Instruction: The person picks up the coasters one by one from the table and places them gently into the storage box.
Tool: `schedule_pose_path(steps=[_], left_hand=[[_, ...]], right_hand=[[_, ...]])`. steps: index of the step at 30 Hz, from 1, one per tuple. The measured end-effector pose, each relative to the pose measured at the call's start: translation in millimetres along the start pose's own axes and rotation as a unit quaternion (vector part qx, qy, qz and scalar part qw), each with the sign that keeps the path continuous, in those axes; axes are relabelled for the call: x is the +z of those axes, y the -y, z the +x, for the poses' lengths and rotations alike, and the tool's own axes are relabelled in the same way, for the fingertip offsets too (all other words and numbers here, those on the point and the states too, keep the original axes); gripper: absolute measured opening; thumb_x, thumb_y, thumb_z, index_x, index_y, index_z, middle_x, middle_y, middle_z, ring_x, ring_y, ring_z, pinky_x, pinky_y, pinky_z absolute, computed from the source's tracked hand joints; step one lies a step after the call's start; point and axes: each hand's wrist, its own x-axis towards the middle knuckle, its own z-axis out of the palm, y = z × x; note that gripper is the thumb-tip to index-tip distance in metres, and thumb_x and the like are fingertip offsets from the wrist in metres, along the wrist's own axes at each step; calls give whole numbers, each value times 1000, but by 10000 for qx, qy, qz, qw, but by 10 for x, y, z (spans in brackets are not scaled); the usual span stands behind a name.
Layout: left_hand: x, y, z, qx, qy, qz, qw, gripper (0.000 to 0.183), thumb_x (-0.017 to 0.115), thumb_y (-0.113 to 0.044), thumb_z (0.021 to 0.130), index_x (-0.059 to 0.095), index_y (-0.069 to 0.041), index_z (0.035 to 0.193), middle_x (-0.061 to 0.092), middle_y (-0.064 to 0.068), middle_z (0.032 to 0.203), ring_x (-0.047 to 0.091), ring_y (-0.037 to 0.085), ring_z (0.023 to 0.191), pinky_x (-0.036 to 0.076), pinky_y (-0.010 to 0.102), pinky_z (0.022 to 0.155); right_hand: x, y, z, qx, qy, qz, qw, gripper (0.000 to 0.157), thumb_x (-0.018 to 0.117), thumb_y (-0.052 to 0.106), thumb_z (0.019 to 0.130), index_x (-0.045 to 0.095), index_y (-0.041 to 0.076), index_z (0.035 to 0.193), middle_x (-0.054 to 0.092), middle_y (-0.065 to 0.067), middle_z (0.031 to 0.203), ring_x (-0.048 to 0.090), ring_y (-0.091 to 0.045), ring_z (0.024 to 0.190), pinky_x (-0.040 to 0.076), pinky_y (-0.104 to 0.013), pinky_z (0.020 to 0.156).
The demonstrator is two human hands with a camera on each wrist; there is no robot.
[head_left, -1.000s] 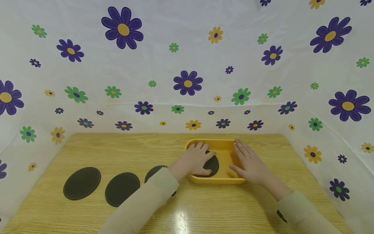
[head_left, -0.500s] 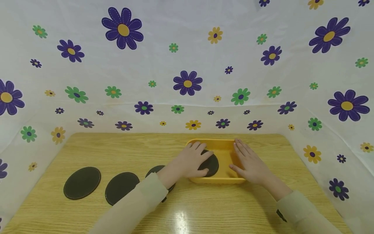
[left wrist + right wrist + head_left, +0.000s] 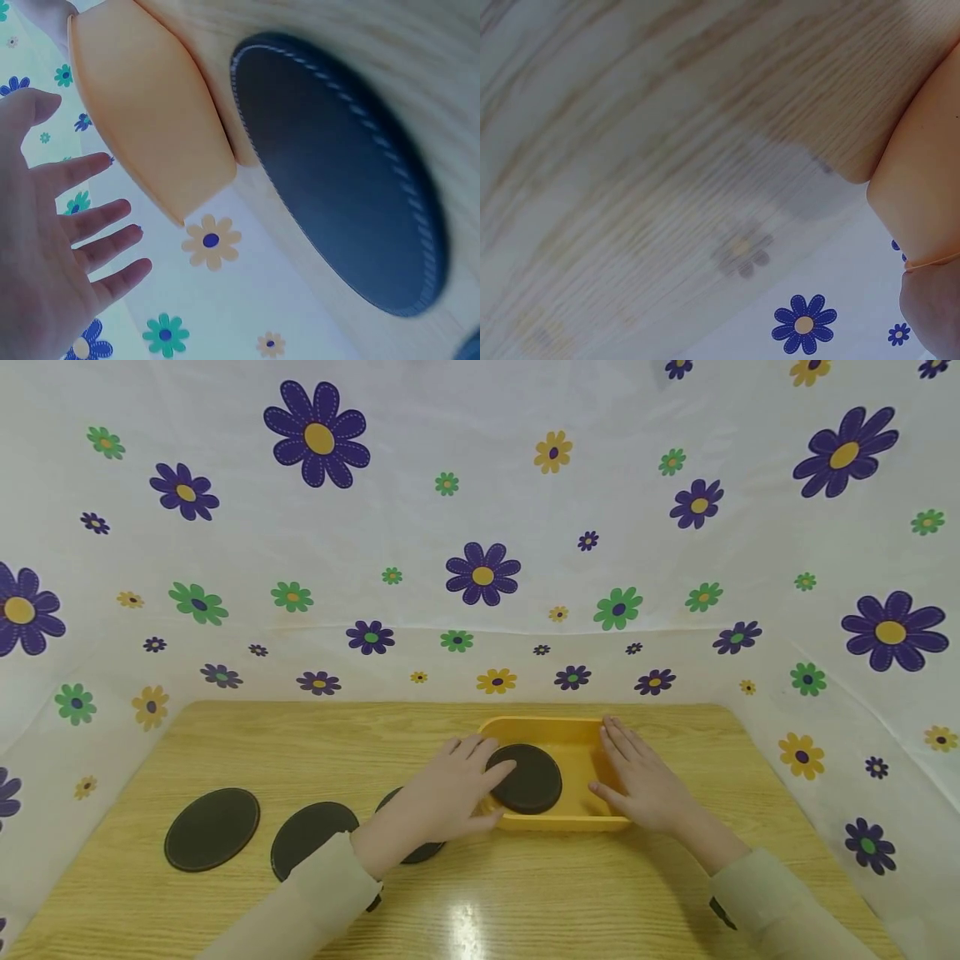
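A black round leather coaster [image 3: 528,779] lies in the left part of the yellow tray [image 3: 555,822]. My left hand [image 3: 446,789] hovers at the tray's left end with fingers spread, holding nothing; its thumb and index finger reach over the rim. In the left wrist view this hand [image 3: 41,232] shows apart from the tray wall [image 3: 150,105]. My right hand [image 3: 648,785] rests on the tray's right end, fingers straight. Left on the table lie two more coasters, one far left [image 3: 212,829] and one beside it [image 3: 315,831]. A third coaster [image 3: 423,852] is partly hidden under my left hand and wrist.
The wooden table [image 3: 562,893] is enclosed by a white cloth [image 3: 405,527] printed with flowers, at the back and both sides. A stitched coaster [image 3: 330,172] lies close to the left wrist camera. Both forearms wear light sleeves [image 3: 300,902].
My left hand has let go of the coaster in the tray and drawn back left, so that coaster shows almost whole. The right hand and the tray have stayed in place.
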Motion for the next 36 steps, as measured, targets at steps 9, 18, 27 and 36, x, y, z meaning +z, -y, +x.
schedule_pose_path(steps=[9,18,27,36], left_hand=[[-3,132,-401,-280,-176,-374,9988,63,64,-51,99,58,-17,152,50,18,156,49,39,144,44,58,117],[138,229,-705,-445,80,-459,9979,62,63,-51,100,57,-16,151,51,20,156,51,41,143,45,59,115],[296,239,-743,-405,674,-389,9961,68,64,-59,98,56,-20,153,48,18,158,48,40,145,45,59,114],[346,234,-738,-552,1030,-846,9895,76,71,-58,91,53,-22,155,47,18,155,49,43,139,47,66,105]], right_hand=[[-3,6,4,-2,4,11,10000,86,55,43,107,23,-13,162,15,-30,174,17,-49,162,14,-52,134],[16,-5,1,-13,-36,-28,10000,85,55,43,107,24,-14,162,16,-31,174,17,-49,162,15,-52,134],[25,-12,0,-17,-55,-23,10000,85,56,42,107,25,-14,162,15,-31,174,18,-49,162,16,-54,133],[1,4,8,-63,-98,-25,9999,85,56,44,106,26,-14,161,18,-31,173,19,-49,161,21,-58,131]])
